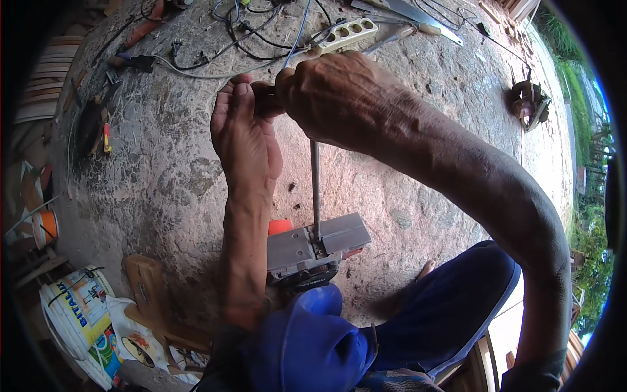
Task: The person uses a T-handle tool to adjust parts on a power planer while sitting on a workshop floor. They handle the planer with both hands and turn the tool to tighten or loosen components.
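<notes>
My right hand (333, 95) is closed round the top of a long-shafted metal tool (315, 183); its exact kind is hidden by my fingers. Beside it, my left hand (245, 130) has its thumb and fingers closed around a dark piece (266, 98) that runs across toward my right hand, seemingly the tool's handle. The grey shaft goes down to the gap between the two sole plates of an electric hand planer (346, 232). That planer lies upside down on the ground, close to my blue-trousered legs.
A white power strip (347, 32) and tangled cables lie ahead, near a handsaw (418, 19). An angle grinder (144, 29) is at the far left, a dark power tool (528, 104) at the far right. White buckets (75, 307) and a wooden piece (147, 287) stand near left.
</notes>
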### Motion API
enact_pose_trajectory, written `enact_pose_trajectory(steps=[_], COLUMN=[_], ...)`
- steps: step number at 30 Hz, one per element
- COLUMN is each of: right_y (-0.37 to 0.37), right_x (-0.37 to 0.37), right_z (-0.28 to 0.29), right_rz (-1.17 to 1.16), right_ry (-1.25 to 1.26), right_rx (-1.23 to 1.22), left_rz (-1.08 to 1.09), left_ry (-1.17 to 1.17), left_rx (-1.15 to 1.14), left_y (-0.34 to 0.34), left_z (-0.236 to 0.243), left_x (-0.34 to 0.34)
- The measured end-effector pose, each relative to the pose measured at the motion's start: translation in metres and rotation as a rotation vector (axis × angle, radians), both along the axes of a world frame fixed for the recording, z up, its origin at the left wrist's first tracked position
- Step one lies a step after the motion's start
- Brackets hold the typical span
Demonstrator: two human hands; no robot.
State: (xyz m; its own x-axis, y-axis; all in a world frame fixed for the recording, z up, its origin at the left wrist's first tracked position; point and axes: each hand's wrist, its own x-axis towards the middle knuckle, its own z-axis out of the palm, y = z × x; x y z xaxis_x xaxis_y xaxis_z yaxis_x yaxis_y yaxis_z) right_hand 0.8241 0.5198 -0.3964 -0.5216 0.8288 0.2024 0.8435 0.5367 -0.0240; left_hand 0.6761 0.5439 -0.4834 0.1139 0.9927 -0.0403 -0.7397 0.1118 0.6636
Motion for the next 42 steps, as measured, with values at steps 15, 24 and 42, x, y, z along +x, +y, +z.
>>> enact_pose_trajectory(steps=[15, 24, 42], right_y=[0.004, -0.032, -0.077], right_x=[-0.043, -0.067, -0.052], right_z=[-0.057, -0.065, -0.076], right_rz=[0.074, -0.072, -0.394], right_ry=[0.668, 2.116, 1.617], right_rx=[0.225, -0.607, -0.658], left_rz=[0.537, -0.665, -0.693], left_ry=[0.498, 0.718, 1.107], left_rx=[0.637, 0.227, 0.415], left_y=[-0.039, -0.117, -0.127], left_z=[0.021, -0.027, -0.045], left_x=[-0.028, -0.06, -0.063])
